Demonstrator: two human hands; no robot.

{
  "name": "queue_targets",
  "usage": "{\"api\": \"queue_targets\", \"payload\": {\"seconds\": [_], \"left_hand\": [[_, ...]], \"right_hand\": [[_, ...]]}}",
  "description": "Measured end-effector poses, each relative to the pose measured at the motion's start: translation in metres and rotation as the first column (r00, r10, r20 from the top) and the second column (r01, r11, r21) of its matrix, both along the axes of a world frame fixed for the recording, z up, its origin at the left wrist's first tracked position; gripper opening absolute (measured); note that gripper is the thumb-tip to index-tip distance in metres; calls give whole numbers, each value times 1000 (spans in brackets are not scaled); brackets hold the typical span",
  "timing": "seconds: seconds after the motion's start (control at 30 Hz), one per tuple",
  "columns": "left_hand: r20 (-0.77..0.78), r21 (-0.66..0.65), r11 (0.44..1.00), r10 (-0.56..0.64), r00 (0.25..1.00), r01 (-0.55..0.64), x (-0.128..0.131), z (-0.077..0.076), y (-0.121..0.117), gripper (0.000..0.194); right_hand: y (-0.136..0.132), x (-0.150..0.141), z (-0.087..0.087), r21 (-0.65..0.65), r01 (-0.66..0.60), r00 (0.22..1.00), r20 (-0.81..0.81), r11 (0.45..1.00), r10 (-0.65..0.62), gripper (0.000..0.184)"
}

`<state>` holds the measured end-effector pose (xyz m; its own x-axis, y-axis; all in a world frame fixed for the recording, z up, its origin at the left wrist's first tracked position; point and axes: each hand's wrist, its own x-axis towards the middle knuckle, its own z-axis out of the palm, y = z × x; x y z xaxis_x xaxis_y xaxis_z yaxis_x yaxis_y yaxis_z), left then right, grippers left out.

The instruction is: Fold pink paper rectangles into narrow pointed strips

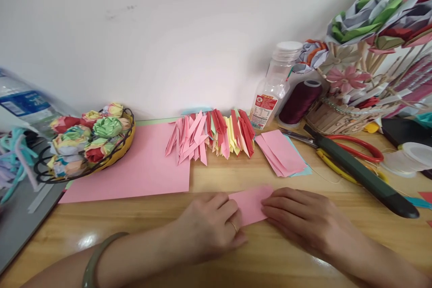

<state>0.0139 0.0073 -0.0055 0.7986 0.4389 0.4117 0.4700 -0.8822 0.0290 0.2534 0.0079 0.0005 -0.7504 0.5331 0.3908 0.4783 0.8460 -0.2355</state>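
A small pink paper rectangle [251, 204] lies on the wooden table between my hands. My left hand [219, 222], with a ring on one finger, grips its left end; the fingers are curled and closed. At the paper's right end, my right hand [303, 216] has its fingers pressed together on the edge. Behind the paper sits a small stack of pink rectangles [281, 150] over a light blue sheet. Further back, a row of folded paper pieces [211, 135] in pink, red and yellow leans together.
A large pink sheet [151, 166] lies left, beside a basket [124, 153] of paper flowers. To the right are dark-handled pliers or cutter [364, 171], red-handled scissors [364, 144], a purple thread spool [300, 103], a clear bottle [266, 103] and a white spool [416, 157].
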Motion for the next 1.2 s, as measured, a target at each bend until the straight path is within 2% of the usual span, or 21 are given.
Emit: {"api": "queue_targets", "payload": {"seconds": [0.13,0.27,0.37,0.47,0.67,0.73,0.8,1.03,1.2], "left_hand": [[99,-52,997,61,993,-56,2,0,1,20],[245,-259,961,159,956,-93,2,1,2,21],[308,-389,917,225,925,-94,1,0,2,21],[312,-453,886,266,912,-104,1,0,2,18],[217,-520,824,381,899,-224,1,3,2,5],[196,-534,812,392,899,-238,1,3,2,6],[189,-530,813,392,900,-242,1,3,2,7],[223,-521,828,369,902,-210,1,2,3,11],[154,-548,799,388,909,-248,2,5,4,14]], "right_hand": [[2,1,-1,-117,87,994,-59,989,-94,15],[3,1,-4,-248,266,950,-96,932,-297,14],[2,0,-6,-331,322,930,-66,887,-362,14],[0,-1,-6,-404,359,915,-23,841,-402,17],[-1,-2,-7,-525,380,893,-6,762,-450,17],[-2,-3,-8,-544,392,884,1,742,-467,17],[-2,-3,-9,-525,420,872,8,740,-490,16],[-1,-8,-17,-308,489,862,28,816,-505,18],[-2,-14,-18,-148,551,834,57,822,-549,21]]}}
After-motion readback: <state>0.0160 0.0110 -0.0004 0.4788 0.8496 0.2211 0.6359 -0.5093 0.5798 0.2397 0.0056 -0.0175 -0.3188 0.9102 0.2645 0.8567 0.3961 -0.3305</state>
